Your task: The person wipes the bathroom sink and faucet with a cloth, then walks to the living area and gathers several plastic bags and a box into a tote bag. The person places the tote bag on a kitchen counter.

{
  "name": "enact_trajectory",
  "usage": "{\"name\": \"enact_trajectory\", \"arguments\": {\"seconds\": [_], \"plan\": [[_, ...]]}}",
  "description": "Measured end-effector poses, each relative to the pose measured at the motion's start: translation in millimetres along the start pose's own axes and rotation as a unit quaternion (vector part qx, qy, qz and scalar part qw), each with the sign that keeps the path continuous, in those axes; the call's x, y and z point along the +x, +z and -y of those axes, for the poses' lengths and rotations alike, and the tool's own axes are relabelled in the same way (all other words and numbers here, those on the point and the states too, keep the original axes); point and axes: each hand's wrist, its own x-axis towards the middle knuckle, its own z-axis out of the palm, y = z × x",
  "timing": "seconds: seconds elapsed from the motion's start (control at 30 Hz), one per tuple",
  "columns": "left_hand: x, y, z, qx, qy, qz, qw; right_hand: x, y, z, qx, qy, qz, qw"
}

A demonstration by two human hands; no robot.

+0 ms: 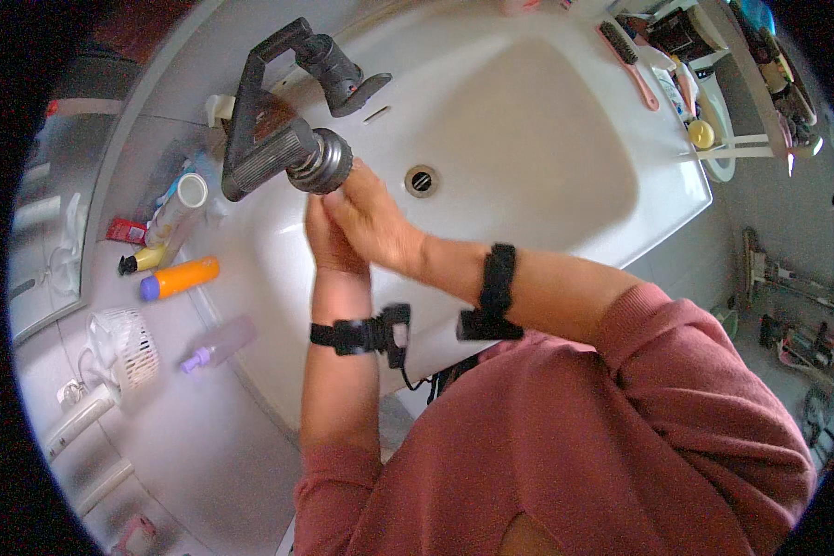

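Note:
My left hand (330, 240) and my right hand (382, 222) are pressed together over the left side of a white washbasin (278, 278). Black faucet spout (320, 161), with a ringed nozzle, hangs right above them and covers most of the fingers. The right hand lies against the left and partly overlaps it. No object shows between them, and whether water runs cannot be made out. A round metal drain (422, 181) sits in the bowl to the right of the hands.
On the basin's left ledge are an orange bottle (181, 278) with a purple cap, a clear pump bottle (219, 344) and a white basket (121, 347). A pink hairbrush (629, 62) lies on the right rim. The faucet lever (361, 95) juts out above the spout.

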Motion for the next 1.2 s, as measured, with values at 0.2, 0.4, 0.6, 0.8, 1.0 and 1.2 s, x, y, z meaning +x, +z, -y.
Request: {"name": "enact_trajectory", "arguments": {"seconds": [0.2, 0.4, 0.6, 0.8, 1.0, 1.2], "plan": [[-8.4, 39.2, 31.1, 0.189, 0.112, -0.173, 0.960, 48.2, -30.4, -40.1, 0.033, 0.170, 0.030, 0.984], [-17.1, -0.1, -0.5, 0.630, 0.208, -0.122, 0.738, 17.9, -15.4, 23.3, 0.539, 0.408, 0.027, 0.737], [-25.9, -7.4, 2.3, 0.779, 0.374, -0.018, 0.503, 29.5, -16.1, 23.1, 0.485, 0.507, 0.050, 0.711], [-19.5, 7.5, -9.3, 0.538, 0.262, -0.221, 0.770, 25.9, 9.7, 9.5, 0.053, 0.279, 0.174, 0.943], [-12.5, 30.3, -19.6, 0.423, 0.234, -0.311, 0.819, 28.3, 28.8, 13.7, 0.031, 0.225, 0.052, 0.973], [-10.7, 27.8, -22.3, 0.424, 0.228, -0.327, 0.813, 28.9, 39.6, 6.2, 0.016, 0.218, 0.058, 0.974]]}}
